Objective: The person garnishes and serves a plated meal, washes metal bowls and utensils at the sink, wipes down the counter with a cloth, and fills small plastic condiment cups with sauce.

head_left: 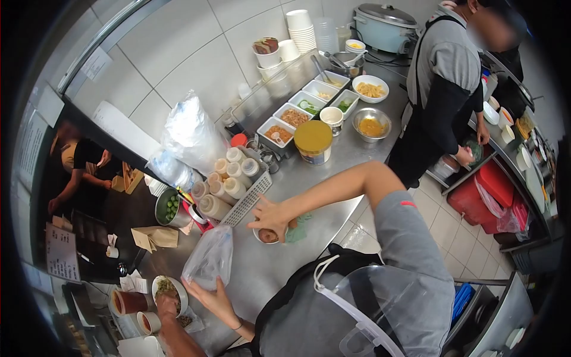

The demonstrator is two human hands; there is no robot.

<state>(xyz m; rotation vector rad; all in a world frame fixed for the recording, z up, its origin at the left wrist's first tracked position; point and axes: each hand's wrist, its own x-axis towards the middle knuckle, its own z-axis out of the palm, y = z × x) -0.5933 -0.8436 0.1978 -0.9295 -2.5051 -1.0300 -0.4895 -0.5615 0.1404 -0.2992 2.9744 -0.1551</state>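
My right hand (270, 215) reaches down from above, its fingers spread around the rim of a small white tub (267, 237) with something brown in its top. Beside that tub a crumpled green cloth (299, 228) lies on the steel counter. My left hand (213, 302) is at the lower end of a clear plastic bag (212, 254), with the bag between thumb and fingers. Part of this grip is hidden by the bag. Left of my left hand, a co-worker's hand (169, 304) dips into a white bowl (159, 284) of chopped food.
Squeeze bottles (221, 189) stand by a grey plastic basket (247, 202). Behind are ingredient trays (295, 117), a yellow-lidded tub (313, 143) and a metal bowl (372, 124). A brown paper bag (156, 237) lies left. Another person (443, 89) stands at the right-hand counter.
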